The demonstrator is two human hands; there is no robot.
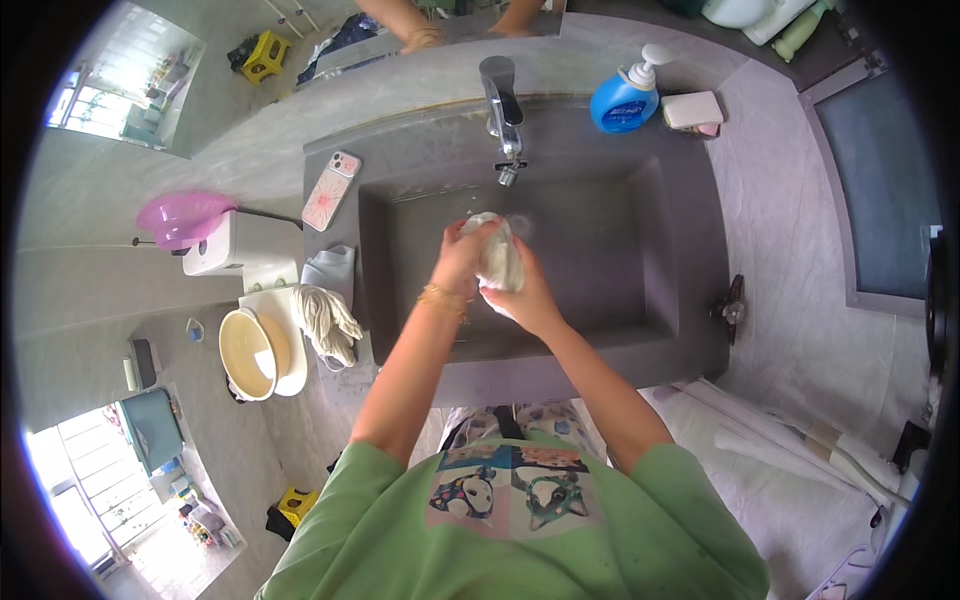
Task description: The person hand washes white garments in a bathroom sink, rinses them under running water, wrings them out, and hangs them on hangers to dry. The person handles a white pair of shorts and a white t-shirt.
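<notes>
A bunched white cloth (501,259) is between my two hands, over the dark grey sink basin (600,247). My left hand (463,259), with gold-coloured bracelets at its wrist, grips the cloth from the left and top. From the right and below, my right hand (531,296) holds the same cloth, its thumb across the lower part. The chrome faucet (508,120) stands just beyond my hands; no stream of water can be made out from its spout. Part of the cloth is hidden by my fingers.
On the sink's left rim lie a phone in a patterned case (331,191) and light cloths (326,319). A blue pump bottle (625,101) and a soap bar (692,110) stand at the back right. A cream basin (255,354) rests on the toilet at left.
</notes>
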